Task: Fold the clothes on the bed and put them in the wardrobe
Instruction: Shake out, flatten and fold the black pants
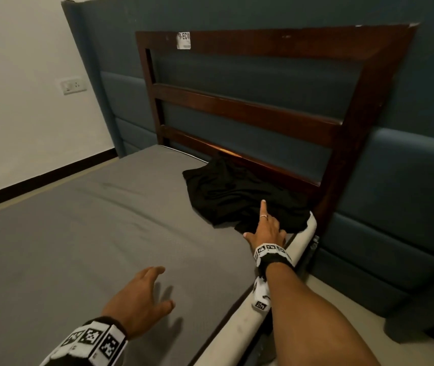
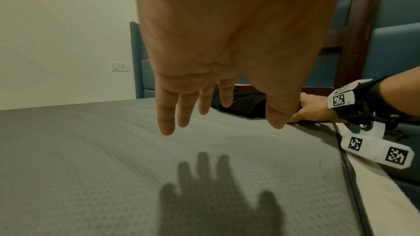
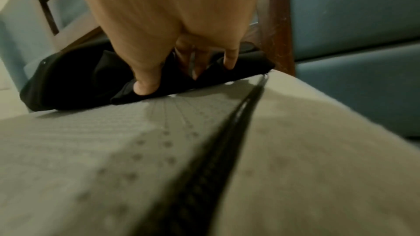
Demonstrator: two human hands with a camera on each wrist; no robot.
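A crumpled black garment [image 1: 226, 191] [image 2: 240, 105] [image 3: 68, 82] lies on the grey mattress [image 1: 78, 233] against the wooden headboard [image 1: 263, 109], near the bed's right edge. My right hand [image 1: 266, 228] [image 2: 313, 109] [image 3: 181, 64] is on the garment's near edge. Its thumb presses into a fold and several fingers curl into the cloth, while the index finger points straight over it. My left hand [image 1: 142, 294] [image 2: 216, 114] hovers a little above the bare mattress with fingers spread and holds nothing; its shadow falls below it.
The headboard stands against a blue padded wall panel [image 1: 395, 180]. The mattress's white side [image 1: 237, 320] runs under my right forearm, with a gap to the panel. A white wall with a socket [image 1: 71, 85] is on the left. No wardrobe is in view.
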